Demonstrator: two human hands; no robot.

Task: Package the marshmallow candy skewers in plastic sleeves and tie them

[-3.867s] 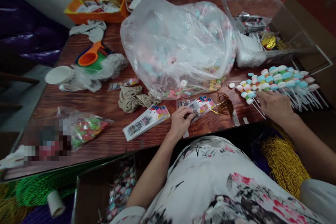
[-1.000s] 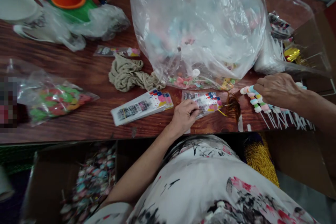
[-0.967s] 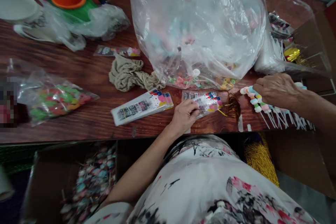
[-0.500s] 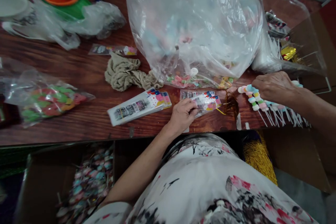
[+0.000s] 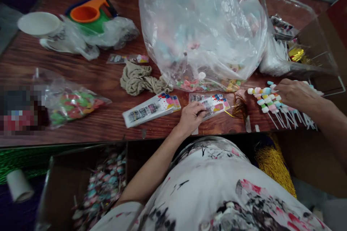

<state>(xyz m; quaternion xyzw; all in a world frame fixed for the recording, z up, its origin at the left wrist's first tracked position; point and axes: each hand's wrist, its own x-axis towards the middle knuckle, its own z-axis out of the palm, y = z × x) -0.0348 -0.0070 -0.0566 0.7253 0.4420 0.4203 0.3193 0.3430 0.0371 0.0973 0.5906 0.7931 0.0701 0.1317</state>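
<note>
The left hand (image 5: 193, 116), fingers curled nearly closed, holds the left end of printed packets (image 5: 217, 106). Marshmallow skewers (image 5: 269, 100) lie under the right hand's (image 5: 296, 91) bent fingertips; whether it grips any, I cannot tell

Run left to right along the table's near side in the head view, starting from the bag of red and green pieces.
Bag of red and green pieces → fanned printed packets → left hand on more packets → gold-brown strands → marshmallow sticks, partly covered by the right hand.
</note>
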